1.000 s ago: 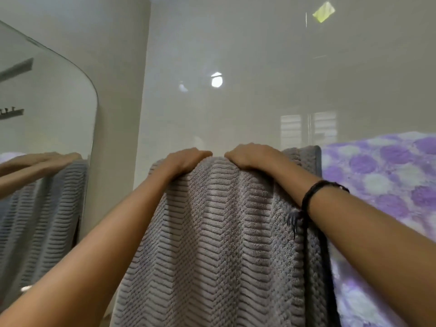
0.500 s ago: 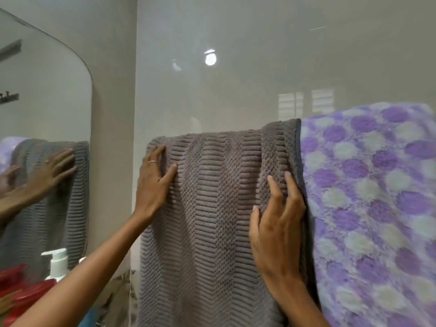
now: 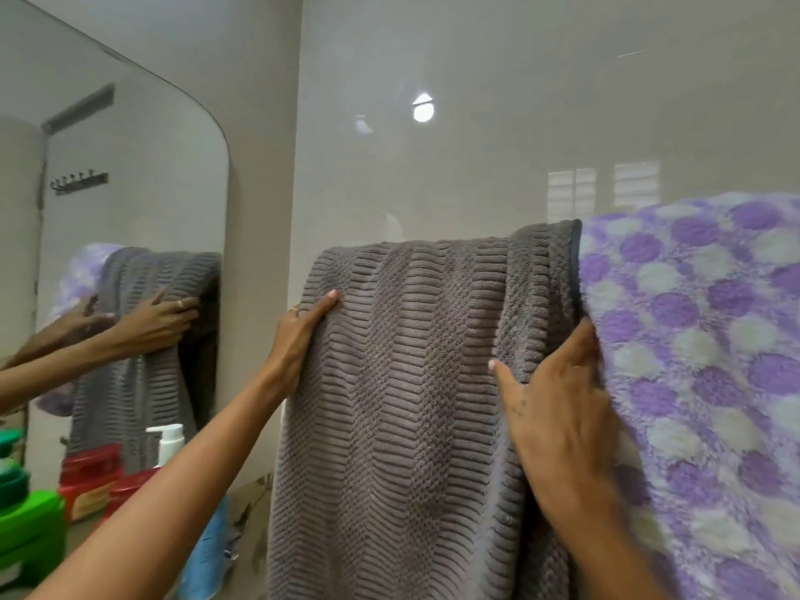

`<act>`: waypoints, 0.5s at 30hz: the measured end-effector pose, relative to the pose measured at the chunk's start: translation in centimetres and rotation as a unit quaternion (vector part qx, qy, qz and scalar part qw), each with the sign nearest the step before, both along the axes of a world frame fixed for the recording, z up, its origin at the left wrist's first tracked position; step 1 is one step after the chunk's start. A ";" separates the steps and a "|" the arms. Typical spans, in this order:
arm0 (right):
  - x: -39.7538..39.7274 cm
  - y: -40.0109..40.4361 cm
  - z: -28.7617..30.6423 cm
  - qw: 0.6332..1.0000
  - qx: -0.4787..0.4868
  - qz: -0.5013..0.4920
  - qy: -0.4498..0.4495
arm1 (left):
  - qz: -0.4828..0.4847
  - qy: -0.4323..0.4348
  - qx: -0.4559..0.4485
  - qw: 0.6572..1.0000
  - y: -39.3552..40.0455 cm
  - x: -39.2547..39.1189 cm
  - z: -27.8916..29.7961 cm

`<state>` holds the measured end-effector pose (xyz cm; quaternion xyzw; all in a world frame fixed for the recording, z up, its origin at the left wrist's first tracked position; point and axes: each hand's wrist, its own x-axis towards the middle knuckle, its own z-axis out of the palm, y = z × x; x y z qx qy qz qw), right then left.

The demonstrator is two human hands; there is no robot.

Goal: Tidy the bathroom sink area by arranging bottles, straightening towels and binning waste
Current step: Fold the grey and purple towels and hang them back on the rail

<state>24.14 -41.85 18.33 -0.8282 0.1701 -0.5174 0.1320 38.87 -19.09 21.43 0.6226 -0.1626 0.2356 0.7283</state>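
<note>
Grip the grey towel (image 3: 402, 383) edges at 9 and 3 o'clock with left hand (image 3: 298, 335) and right hand (image 3: 558, 409) fingers closed on the cloth; pull evenly.

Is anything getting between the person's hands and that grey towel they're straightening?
Nothing visible. The left hand grips the grey towel at its left edge; the right hand lies on its right edge, beside the purple spotted towel.

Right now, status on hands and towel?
Left hand and right hand gripping the grey towel edges. Towel hangs draped. Purple spotted towel crowds its right edge.
</note>
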 end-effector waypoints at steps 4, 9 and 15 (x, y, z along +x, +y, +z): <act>0.1 -0.2 0.4 0.999 0.001 0.023 0.024 | -0.105 0.038 -0.041 0.993 0.5 -0.7 0.5; 0.4 0.3 0.3 0.963 0.108 0.239 -0.067 | -0.184 0.082 -0.075 0.977 1.4 -0.9 1.9; 0.4 1.1 3.1 0.920 0.113 0.358 -0.115 | -0.116 -0.002 -0.093 0.989 -0.2 -0.7 4.4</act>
